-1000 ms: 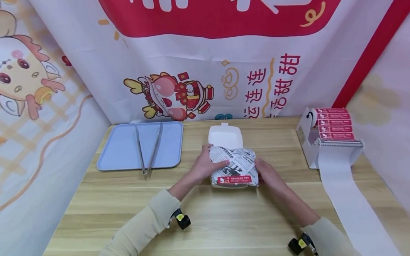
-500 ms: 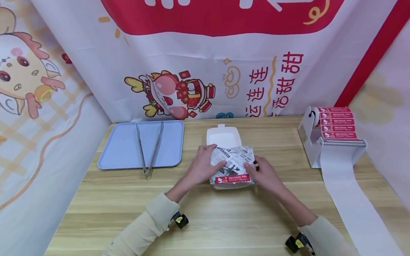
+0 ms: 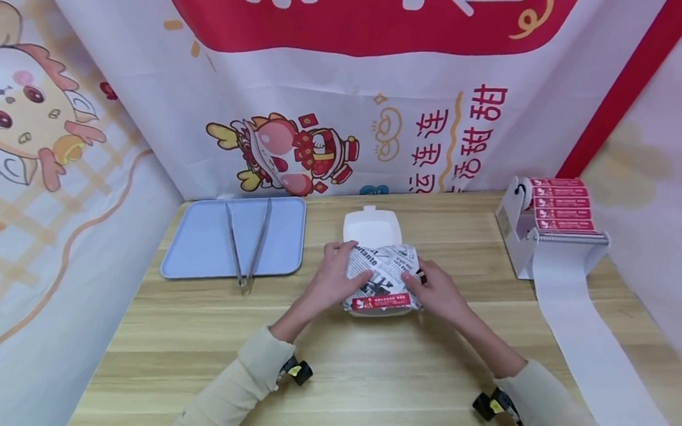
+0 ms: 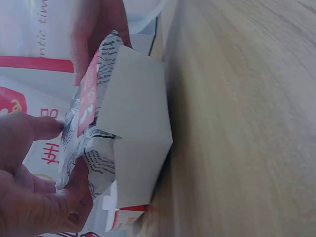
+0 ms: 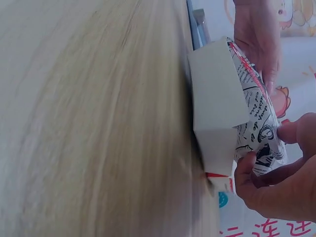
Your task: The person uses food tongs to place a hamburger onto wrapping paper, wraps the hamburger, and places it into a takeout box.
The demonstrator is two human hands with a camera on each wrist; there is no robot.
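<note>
A flat parcel in newsprint-patterned wrapping paper (image 3: 387,273) sits at the mouth of a white clamshell box (image 4: 136,94). Along its near edge runs a red label (image 3: 379,302). The box's lid (image 3: 373,226) stands folded back on the far side. My left hand (image 3: 332,278) pinches the parcel's left end, thumb on top and fingers underneath. At the right end my right hand (image 3: 438,292) grips it the same way, its thumb over the paper. Both wrist views show the parcel partly above the box's rim. What the paper encloses is hidden.
A blue tray (image 3: 200,244) with metal tongs (image 3: 256,253) across it lies to the left. On the right stands a label dispenser (image 3: 510,231) holding a roll of red labels (image 3: 561,205), its white backing strip (image 3: 594,355) trailing toward the front. A printed backdrop (image 3: 336,77) rises behind.
My right hand has shifted left and brought its thumb onto the parcel's top. Both parcel and left hand have moved slightly left. The tray, tongs and dispenser have stayed put.
</note>
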